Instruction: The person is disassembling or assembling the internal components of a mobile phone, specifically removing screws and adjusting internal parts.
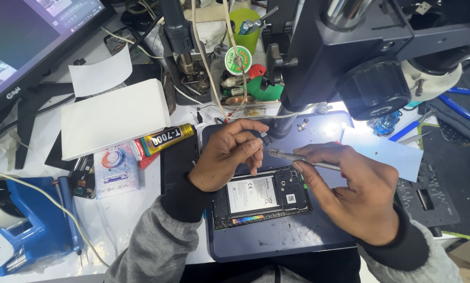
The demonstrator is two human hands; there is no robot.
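Cluttered repair bench under a microscope point(382, 63): an opened phone point(261, 198) is laid flat on a blue mat point(277, 241), back exposed for access. A small dark part point(265, 138) is pinched by the left hand point(227, 154); a metal tool point(303, 160) is gripped by the right hand point(355, 196). A green cup point(244, 23) holds tools.

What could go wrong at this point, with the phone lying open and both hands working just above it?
The left hand pinches a small dark part over the opened phone; a loose grip could drop it into the casing. The right hand aims a metal tool whose tip, if it slips, might scratch the board beside the battery. Tiny loose parts on the mat could get brushed away.
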